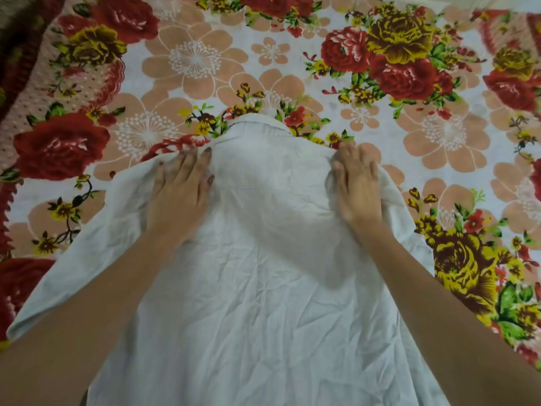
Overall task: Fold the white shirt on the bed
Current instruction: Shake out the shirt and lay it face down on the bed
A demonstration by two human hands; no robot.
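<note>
so far the white shirt [263, 288] just lies spread on the bed [205, 68], unfolded, my left hand [178, 189] and right hand [357, 183] pressing flat on its shoulders, fingers straight, gripping nothing.

1. White crumpled cloth shirt [263, 288]: hem cut off by the bottom edge; underside hidden against the bed; right sleeve largely hidden beneath the right forearm.
2. Bed under a red, yellow and peach floral sheet [439, 127]: cut off on every side; middle part hidden under the shirt.
3. Bare left hand [178, 197] and right hand [357, 189]: outlines softly blurred; forearms cut off by the bottom edge.
4. Dark strip [11, 39], top-left corner: blurred, not identifiable.
</note>
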